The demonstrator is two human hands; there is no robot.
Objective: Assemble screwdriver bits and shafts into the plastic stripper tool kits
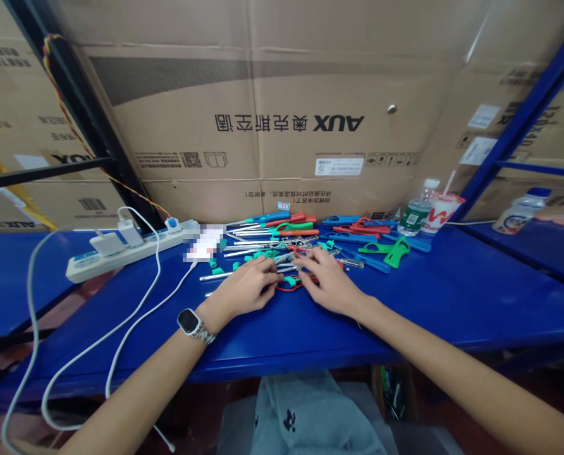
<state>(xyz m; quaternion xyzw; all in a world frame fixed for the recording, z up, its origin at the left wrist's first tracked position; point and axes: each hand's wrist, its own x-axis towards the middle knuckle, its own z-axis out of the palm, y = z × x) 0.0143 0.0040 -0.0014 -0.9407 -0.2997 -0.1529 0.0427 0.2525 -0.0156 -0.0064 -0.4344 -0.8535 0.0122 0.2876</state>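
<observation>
Near the middle of the blue table, my left hand point(251, 282) has its fingers bent beside a red lighter-like part point(289, 287) with a teal clip. My right hand point(332, 281) reaches over the same spot from the other side, fingers bent and fingertips around the red parts. What either hand pinches is too small to tell. Behind my hands lie several long silver rods with red, green and blue handles point(286, 225). Small teal clips point(213, 262) are scattered among them. Blue, red and green plastic pieces point(396, 253) lie to the right.
A white power strip point(130, 253) with plugs and loose white cables is at the left. At the back right stand a water bottle point(412, 217), a white-and-red cup point(438, 213) and a blue-capped bottle point(521, 212). Cardboard boxes point(286, 82) rise behind the table.
</observation>
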